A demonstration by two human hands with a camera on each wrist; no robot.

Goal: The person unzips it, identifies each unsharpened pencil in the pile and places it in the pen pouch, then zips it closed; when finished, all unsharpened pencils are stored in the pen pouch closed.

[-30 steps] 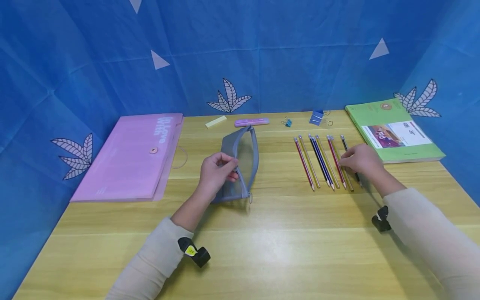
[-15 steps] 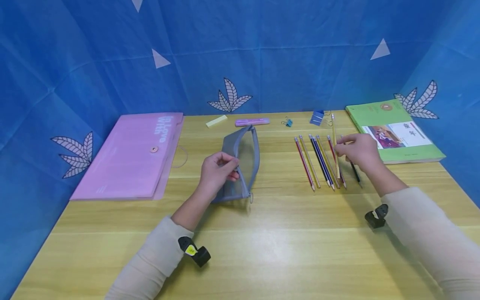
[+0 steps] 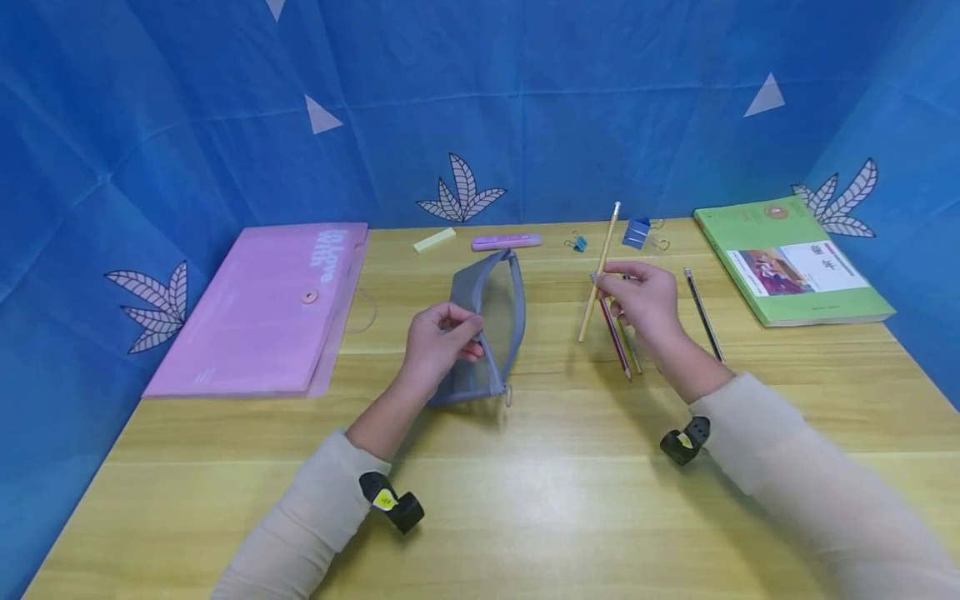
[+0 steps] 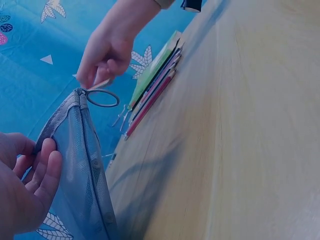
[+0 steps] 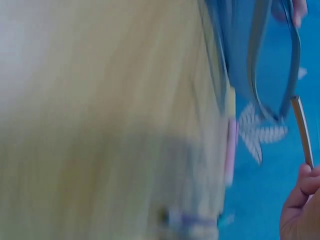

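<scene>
A grey mesh zip pouch (image 3: 501,308) stands on the table with its mouth spread, and my left hand (image 3: 444,340) pinches one side of its rim. In the left wrist view the pouch's mesh wall (image 4: 82,175) shows beside my curled fingers. My right hand (image 3: 643,302) holds a yellow pencil (image 3: 606,250) upright at a tilt, raised over the table, its eraser end up. Under that hand lie several pencils, partly hidden by it; a red one (image 3: 615,340) shows at their left. A dark pencil (image 3: 703,315) lies apart to the right.
A pink document folder (image 3: 255,308) lies at left, a green book (image 3: 795,258) at right. Along the back are a yellow eraser-like strip (image 3: 434,241), a purple case (image 3: 506,242), a small teal binder clip (image 3: 578,243) and a blue binder clip (image 3: 636,233). Blue cloth (image 3: 600,108) hangs behind.
My right hand has picked the yellow pencil up from the right of the row and carried it left, toward the pouch. The left hand keeps its pinch on the rim.
</scene>
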